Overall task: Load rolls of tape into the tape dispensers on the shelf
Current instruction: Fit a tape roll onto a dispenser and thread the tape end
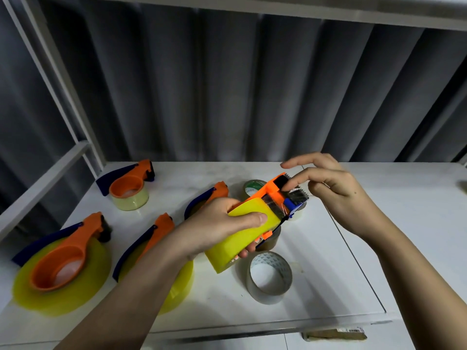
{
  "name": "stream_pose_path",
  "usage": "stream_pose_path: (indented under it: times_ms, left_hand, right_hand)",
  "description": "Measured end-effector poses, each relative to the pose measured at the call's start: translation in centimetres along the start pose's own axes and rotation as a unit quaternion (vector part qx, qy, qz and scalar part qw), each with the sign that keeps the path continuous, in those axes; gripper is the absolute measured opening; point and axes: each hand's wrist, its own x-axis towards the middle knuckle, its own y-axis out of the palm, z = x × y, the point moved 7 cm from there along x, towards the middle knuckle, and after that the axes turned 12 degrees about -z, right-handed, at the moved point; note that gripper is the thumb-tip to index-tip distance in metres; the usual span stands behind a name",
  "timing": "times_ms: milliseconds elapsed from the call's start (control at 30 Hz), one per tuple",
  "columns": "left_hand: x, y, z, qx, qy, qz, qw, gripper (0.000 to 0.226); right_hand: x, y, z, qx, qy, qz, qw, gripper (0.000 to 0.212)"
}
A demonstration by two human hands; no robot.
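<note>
Left grip (222, 223) grasping yellow tape roll (242, 238); right grip (328, 183) released; white shelf (353, 248), grey curtain (227, 84)

Both forearms are bare right up to where they leave the bottom of the view, with no sleeve or cuff showing on either one. The left hand (222, 223) and the right hand (331, 183) wear no gloves, and I can make out no ring, watch or wristband on either; the nails look short and unpainted, the thumbnail of the left hand plainest of all. A small dark mole sits on the back of the right hand near the thumb's base, with a fainter speck just beside it.
</note>
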Motion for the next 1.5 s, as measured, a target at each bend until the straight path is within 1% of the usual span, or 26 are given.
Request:
stream_pose_path:
  times_ms: [100,267,433,533,633,733,800,867,900,967,1000,1033,1100,1200,1233,1333,1367,1467,1500]
  left_hand:
    - [-0.1,0.1,-0.1,0.001,0.002,0.002,1.0,0.018]
    - [-0.3,0.1,-0.3,0.0,0.007,0.005,1.0,0.019]
    - [-0.3,0.2,-0.3,-0.003,0.01,0.013,1.0,0.019]
    - [-0.4,0.3,-0.4,-0.01,0.011,0.016,1.0,0.019]
    - [-0.8,0.6,-0.5,-0.028,0.008,0.028,0.999,0.016]
    - [-0.7,0.7,-0.4,-0.041,0.015,0.014,0.999,0.017]
    - [-0.5,0.4,-0.4,-0.037,0.029,-0.001,0.999,0.016]
    - [-0.4,0.3,-0.2,-0.037,0.037,-0.01,0.999,0.014]
    - [-0.3,0.3,-0.1,-0.038,0.04,-0.011,0.998,0.014]
    - [-0.2,0.4,0.2,-0.041,0.042,-0.011,0.998,0.017]
    - [-0.1,0.5,0.4,-0.043,0.042,-0.012,0.998,0.017]
    - [0.0,0.5,0.5,-0.043,0.041,-0.014,0.998,0.014]
    - [0.0,0.5,0.7,-0.05,0.035,-0.007,0.998,0.01]
    - [-0.3,0.5,0.8,-0.078,-0.003,0.017,0.997,0.01]
    - [-0.3,0.5,1.0,-0.095,-0.023,0.019,0.995,0.013]
    - [-0.5,0.6,1.8,-0.133,-0.095,0.012,0.986,0.029]
    - [-0.2,0.7,1.9,-0.129,-0.097,-0.001,0.987,0.032]
    - [0.5,0.3,2.4,-0.078,-0.055,-0.045,0.994,0.043]
    - [0.6,0.3,2.7,-0.077,-0.06,-0.05,0.994,0.043]
  right_hand:
    - [-0.1,-0.1,0.1,-0.013,-0.008,0.005,1.0,0.054]
    - [0.0,-0.5,0.2,-0.024,-0.025,-0.003,0.999,0.046]
    - [0.3,-0.2,-0.6,0.042,0.012,0.002,0.999,0.045]
    - [0.5,-0.1,-0.6,0.11,0.038,0.037,0.993,0.043]
    - [0.9,-0.3,-0.8,0.156,0.084,0.038,0.983,0.036]
    - [1.3,-0.3,-1.5,0.185,0.158,-0.007,0.97,0.035]
    - [1.1,-0.2,-2.4,0.176,0.215,-0.041,0.96,0.031]
    - [0.7,0.1,-3.2,0.153,0.268,-0.054,0.95,0.023]
    - [0.4,0.3,-3.5,0.152,0.287,-0.056,0.944,0.022]
    - [0.1,0.7,-3.9,0.17,0.312,-0.065,0.933,0.033]
    - [0.1,0.9,-3.9,0.183,0.321,-0.073,0.926,0.033]
    - [0.0,1.1,-3.8,0.195,0.329,-0.082,0.92,0.029]
    - [-0.1,1.3,-3.8,0.212,0.341,-0.098,0.911,0.022]
    - [-0.1,1.7,-3.7,0.215,0.344,-0.113,0.907,0.023]
    - [0.0,1.8,-3.6,0.208,0.341,-0.117,0.909,0.024]
    - [0.1,2.1,-3.1,0.185,0.326,-0.133,0.917,0.027]
    - [0.1,2.1,-2.8,0.179,0.319,-0.138,0.921,0.028]
    - [0.4,2.3,-1.8,0.138,0.291,-0.13,0.938,0.028]
    - [0.4,2.4,-1.5,0.121,0.285,-0.122,0.943,0.027]
